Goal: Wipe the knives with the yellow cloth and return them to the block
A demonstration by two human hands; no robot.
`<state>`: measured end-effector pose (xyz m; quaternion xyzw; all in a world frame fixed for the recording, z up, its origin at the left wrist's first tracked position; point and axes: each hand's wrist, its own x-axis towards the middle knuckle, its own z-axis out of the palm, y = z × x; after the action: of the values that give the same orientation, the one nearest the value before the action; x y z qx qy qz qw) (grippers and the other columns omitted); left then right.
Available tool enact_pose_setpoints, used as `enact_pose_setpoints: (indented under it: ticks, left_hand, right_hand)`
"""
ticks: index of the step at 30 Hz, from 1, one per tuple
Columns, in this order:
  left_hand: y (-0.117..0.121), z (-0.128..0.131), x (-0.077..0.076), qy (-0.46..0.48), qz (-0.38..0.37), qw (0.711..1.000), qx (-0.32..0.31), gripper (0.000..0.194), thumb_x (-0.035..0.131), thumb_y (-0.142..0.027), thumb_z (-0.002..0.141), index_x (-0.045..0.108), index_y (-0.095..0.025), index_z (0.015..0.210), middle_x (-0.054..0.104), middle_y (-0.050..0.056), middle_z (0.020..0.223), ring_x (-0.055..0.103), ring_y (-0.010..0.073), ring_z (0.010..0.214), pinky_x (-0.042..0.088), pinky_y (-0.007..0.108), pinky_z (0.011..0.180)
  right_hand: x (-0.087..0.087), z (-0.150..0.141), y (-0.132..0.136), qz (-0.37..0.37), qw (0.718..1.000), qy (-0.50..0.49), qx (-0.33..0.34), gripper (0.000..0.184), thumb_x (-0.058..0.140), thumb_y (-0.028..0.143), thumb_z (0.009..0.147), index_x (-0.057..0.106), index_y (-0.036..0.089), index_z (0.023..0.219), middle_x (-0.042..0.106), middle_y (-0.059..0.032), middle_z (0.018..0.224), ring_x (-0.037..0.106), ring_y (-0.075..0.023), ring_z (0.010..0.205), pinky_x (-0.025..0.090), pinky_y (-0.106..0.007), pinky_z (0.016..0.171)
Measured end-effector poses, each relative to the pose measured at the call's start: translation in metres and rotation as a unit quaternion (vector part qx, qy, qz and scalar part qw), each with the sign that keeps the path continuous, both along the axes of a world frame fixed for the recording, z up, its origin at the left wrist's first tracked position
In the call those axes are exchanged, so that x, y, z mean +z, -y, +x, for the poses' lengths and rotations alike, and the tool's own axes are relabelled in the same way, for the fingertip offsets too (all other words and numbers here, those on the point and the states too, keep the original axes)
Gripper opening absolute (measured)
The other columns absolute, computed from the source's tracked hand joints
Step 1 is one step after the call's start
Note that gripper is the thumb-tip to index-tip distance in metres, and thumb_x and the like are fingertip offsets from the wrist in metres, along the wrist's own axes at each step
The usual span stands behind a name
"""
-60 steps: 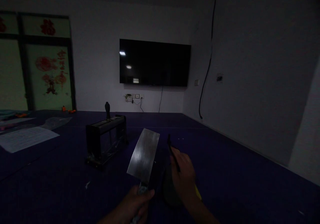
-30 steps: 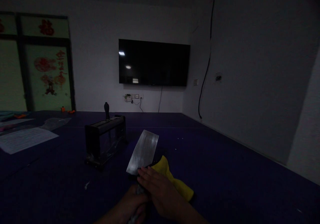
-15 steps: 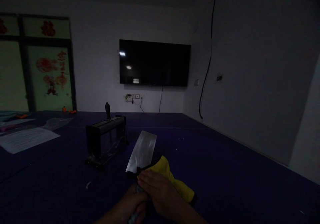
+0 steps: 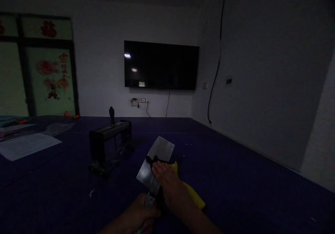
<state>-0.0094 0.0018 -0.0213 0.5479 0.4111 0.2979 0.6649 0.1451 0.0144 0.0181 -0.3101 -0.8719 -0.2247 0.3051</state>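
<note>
My left hand (image 4: 140, 213) is closed round the handle of a broad steel cleaver (image 4: 162, 148), whose blade points up and away from me. My right hand (image 4: 166, 179) presses a yellow cloth (image 4: 195, 198) flat against the middle of the blade, fingers together on the cloth. The cloth trails down to the right of my wrist. A dark knife block (image 4: 110, 141) with one black handle sticking up stands just left of the blade on the dark blue table (image 4: 235, 178).
White paper sheets (image 4: 26, 145) and a clear plastic bag (image 4: 56, 128) lie at the far left of the table. A black television (image 4: 161, 65) hangs on the back wall above a socket strip. A white wall runs along the table's right side.
My right hand with the yellow cloth has slid from the blade's heel up to its middle. The cleaver has tilted, its face turned more toward me.
</note>
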Motion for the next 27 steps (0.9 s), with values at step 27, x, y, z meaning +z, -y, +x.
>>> enact_pose_setpoints:
  ticks: [27]
  left_hand:
    - [0.023, -0.006, 0.018, -0.111, 0.06, 0.992, 0.013, 0.02, 0.061, -0.019, 0.061, 0.043, -0.018, 0.054, 0.035, -0.01, 0.034, 0.026, 0.0036, 0.031, 0.013, 0.019, 0.038]
  right_hand:
    - [0.014, 0.04, -0.032, 0.122, 0.982, -0.111, -0.09, 0.066, 0.023, -0.004, 0.082, 0.016, 0.02, 0.143, 0.045, -0.0093, 0.136, 0.033, -0.0199, 0.13, 0.043, -0.044, 0.1]
